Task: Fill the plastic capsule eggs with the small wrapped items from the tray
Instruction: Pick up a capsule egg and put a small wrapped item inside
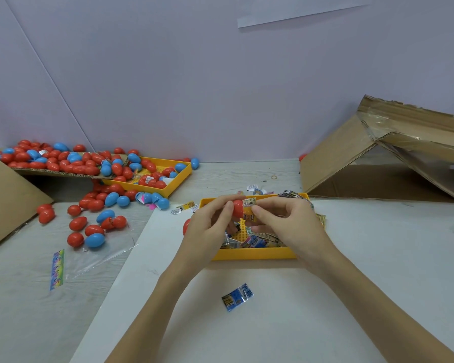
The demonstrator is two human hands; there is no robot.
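My left hand (pixel 211 222) grips a red egg half (pixel 238 208) above the near yellow tray (pixel 252 254). My right hand (pixel 281 218) pinches a yellow wrapped packet (pixel 249 209) at the open mouth of that half. Several wrapped packets (pixel 257 241) lie in the tray under my hands. Another red egg piece (pixel 186 226) shows just left of my left hand. A blue wrapped packet (pixel 237 297) lies alone on the white sheet (pixel 351 284) nearer to me.
Several red and blue eggs (pixel 95 231) are strewn at the left, on a cardboard flap (pixel 50 172) and in a second yellow tray (pixel 178 180). A torn cardboard box (pixel 378 166) stands at the right. A clear bag with a colourful strip (pixel 57 268) lies front left.
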